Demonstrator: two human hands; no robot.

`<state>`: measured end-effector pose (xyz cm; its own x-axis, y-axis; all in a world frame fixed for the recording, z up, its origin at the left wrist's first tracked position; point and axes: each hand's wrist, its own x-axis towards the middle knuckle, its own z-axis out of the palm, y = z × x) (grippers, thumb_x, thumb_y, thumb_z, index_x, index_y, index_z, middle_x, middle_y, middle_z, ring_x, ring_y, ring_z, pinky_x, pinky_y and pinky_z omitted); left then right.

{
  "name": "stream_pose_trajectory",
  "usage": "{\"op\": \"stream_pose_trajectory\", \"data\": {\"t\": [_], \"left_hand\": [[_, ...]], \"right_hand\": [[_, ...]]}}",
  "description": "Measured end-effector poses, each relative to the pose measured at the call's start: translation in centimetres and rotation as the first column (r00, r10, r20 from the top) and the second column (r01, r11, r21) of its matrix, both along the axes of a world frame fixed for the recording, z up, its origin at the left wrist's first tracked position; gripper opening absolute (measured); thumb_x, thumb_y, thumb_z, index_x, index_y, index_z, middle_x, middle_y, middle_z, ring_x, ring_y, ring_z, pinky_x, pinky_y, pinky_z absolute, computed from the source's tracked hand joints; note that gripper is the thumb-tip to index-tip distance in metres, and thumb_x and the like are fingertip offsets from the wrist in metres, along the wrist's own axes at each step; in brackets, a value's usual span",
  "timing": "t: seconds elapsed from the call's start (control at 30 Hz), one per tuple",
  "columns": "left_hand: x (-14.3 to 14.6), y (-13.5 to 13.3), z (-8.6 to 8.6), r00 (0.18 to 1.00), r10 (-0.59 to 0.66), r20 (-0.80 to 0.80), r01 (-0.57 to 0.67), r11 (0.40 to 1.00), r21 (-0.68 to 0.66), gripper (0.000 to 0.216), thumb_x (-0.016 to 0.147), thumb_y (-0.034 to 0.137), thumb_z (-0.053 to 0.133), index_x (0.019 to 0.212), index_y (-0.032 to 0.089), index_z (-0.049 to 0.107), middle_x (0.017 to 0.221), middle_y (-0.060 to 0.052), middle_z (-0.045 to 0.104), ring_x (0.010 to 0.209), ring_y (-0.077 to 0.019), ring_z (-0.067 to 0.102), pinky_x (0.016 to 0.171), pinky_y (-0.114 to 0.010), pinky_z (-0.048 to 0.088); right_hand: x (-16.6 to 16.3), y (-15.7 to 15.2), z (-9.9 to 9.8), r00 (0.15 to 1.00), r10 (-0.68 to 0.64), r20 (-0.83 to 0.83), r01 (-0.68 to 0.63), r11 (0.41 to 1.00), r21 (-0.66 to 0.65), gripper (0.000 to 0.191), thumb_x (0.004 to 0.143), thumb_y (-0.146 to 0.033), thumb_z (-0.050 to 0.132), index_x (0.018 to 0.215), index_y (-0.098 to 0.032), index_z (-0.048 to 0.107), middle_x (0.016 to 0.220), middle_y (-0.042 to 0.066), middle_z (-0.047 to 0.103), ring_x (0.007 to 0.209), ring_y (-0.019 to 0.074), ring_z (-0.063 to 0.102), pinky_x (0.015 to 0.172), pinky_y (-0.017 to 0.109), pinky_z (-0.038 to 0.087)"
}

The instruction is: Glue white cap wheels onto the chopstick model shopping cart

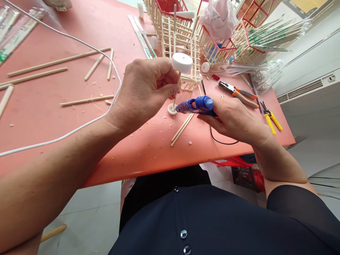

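Between the thumb and fingers of my left hand point(148, 90) is a thin wooden stick point(178, 78), held nearly upright. A white round cap point(182, 62) sits on its top end. Its lower end stands in a second white cap point(171, 109), which lies on the table with its hollow side up. My right hand point(233, 117) is closed around a blue hot glue gun point(198, 103). The gun's nozzle end is right at the lower cap, beside the foot of the stick. Whether glue is coming out cannot be seen.
Behind my hands stands a lattice frame of sticks point(183, 39). Pliers point(239, 94) and yellow-handled wire strippers point(271, 118) lie to the right. Loose sticks point(182, 129) rest near the table's front edge. A white cable point(87, 124) crosses the left side of the pink table point(127, 156).
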<state>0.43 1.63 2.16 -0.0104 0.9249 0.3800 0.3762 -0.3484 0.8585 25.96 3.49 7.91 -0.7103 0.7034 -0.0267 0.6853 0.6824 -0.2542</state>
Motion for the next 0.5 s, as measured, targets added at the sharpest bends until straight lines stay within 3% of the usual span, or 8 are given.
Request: {"op": "stream_pose_trajectory", "data": {"t": [0.27, 0.5], "left_hand": [[0.1, -0.1, 0.0, 1.000, -0.016, 0.026, 0.016, 1.000, 0.013, 0.019, 0.086, 0.043, 0.082, 0.076, 0.032, 0.069, 0.082, -0.004, 0.079, 0.081, -0.0305, 0.075, 0.080, -0.053, 0.060], [-0.1, -0.2, 0.0, 1.000, -0.013, -0.016, 0.013, 1.000, 0.013, 0.018, 0.091, 0.038, 0.082, 0.080, 0.030, 0.071, 0.084, -0.003, 0.079, 0.082, -0.0280, 0.074, 0.083, -0.050, 0.063]], "right_hand": [[0.2, 1.1, -0.1, 0.999, -0.006, -0.039, 0.004, 0.999, -0.043, 0.028, 0.108, -0.045, 0.066, 0.123, -0.024, 0.077, 0.090, 0.007, 0.073, 0.087, 0.0298, 0.066, 0.077, 0.036, 0.045], [0.5, 2.9, -0.4, 0.997, -0.014, -0.076, 0.005, 0.993, -0.120, 0.030, 0.108, -0.051, 0.065, 0.111, -0.024, 0.075, 0.081, 0.003, 0.065, 0.080, 0.0243, 0.057, 0.077, 0.036, 0.044]]}}
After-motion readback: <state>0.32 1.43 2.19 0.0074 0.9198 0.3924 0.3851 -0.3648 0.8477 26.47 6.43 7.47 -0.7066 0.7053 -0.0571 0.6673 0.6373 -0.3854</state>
